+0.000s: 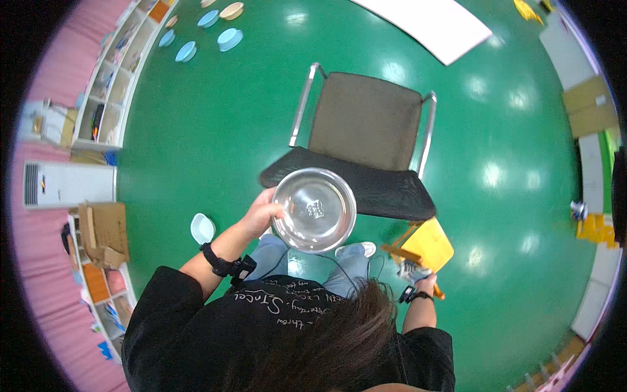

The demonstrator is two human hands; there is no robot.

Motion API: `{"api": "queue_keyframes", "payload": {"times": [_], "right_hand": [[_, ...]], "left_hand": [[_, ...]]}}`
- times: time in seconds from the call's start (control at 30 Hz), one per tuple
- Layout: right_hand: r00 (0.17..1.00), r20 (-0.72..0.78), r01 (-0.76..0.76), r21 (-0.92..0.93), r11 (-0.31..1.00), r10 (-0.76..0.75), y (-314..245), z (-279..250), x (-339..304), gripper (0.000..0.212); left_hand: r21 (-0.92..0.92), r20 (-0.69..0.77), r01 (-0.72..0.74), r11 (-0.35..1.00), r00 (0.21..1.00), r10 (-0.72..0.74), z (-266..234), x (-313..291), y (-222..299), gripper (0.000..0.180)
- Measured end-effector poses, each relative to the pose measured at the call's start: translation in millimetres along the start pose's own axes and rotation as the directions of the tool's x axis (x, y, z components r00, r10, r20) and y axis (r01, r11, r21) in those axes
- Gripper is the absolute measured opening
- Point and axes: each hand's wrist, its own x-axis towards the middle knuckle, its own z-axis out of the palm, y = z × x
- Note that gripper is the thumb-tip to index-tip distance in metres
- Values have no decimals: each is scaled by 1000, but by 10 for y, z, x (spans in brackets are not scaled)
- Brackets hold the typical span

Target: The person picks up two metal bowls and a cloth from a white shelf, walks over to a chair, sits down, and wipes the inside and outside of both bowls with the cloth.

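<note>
Head view: bowl [315, 214], perhaps steel, left rim [275, 196] in left hand [262, 213]

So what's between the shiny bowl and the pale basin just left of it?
The head view shows the left hand, gripping the shiny bowl, then a strip of green floor before the pale basin.

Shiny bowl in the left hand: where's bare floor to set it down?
Bare green floor lies left of the dark chair, between it and the white shelving, beyond the pale basin. Another stretch runs right of the chair and yellow seat, toward the brown cartons. It's crowded around the shoes, right hand and yellow seat, and among the upper-left basins.
</note>
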Motion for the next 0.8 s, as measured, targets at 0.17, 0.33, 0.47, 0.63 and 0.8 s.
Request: {"api": "queue_keyframes", "payload": {"times": [0.17, 0.33, 0.47, 0.63, 0.8], "right_hand": [[997, 77, 15, -257, 966, 5, 531, 309, -843, 39], [977, 171, 185, -403, 896, -125, 910, 621, -1677, 39], [979, 199, 87, -554, 828, 30, 1646, 1417, -2791, 37], [969, 232, 125, -751, 649, 82, 2385, 2102, -2991, 37], [958, 254, 166, -870, 464, 134, 3279, 3176, -3151, 36]], "left_hand": [[-23, -63, -49, 999, 997, 48, -1409, -559, 213, 50], [21, -337, -185, 983, 924, 181, -3146, -954, 74, 41], [61, -565, -239, 969, 792, 231, -4668, -1626, -18, 39], [70, -734, -362, 930, 613, 293, -5551, -2003, -9, 40], [-5, -799, -336, 942, 567, 198, -6378, -2082, 79, 31]]}}
